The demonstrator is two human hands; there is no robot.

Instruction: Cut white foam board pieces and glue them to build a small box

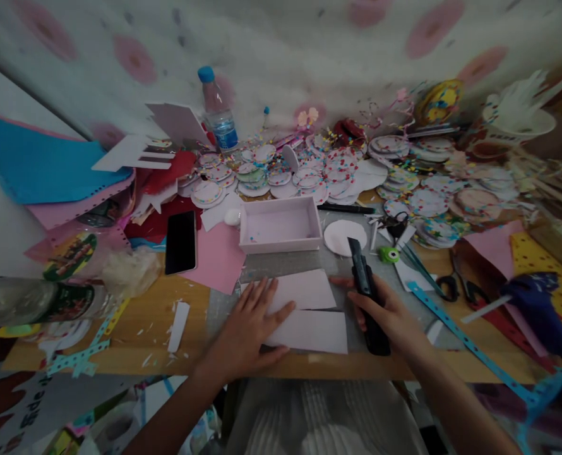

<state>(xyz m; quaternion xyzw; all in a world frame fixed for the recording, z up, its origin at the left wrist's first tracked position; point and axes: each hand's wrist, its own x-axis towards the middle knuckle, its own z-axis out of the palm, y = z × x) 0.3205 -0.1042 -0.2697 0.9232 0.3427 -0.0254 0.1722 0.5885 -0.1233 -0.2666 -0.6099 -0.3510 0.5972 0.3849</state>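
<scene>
My left hand [249, 325] lies flat with fingers spread on a white card sheet [309, 311] at the table's near edge. A straight line runs across the sheet, splitting it into an upper and a lower piece. My right hand [382, 309] is wrapped round a black utility knife [365, 284], which rests at the sheet's right edge with its tip pointing away from me. Both sit on a grey cutting mat [262, 268].
A shallow white box [280, 226] stands just behind the sheet, with a white paper circle [343, 237] to its right. A black phone [181, 242] lies left on pink paper. Several confetti-print discs [309, 174], a water bottle [218, 114] and scissors [454, 284] crowd the table.
</scene>
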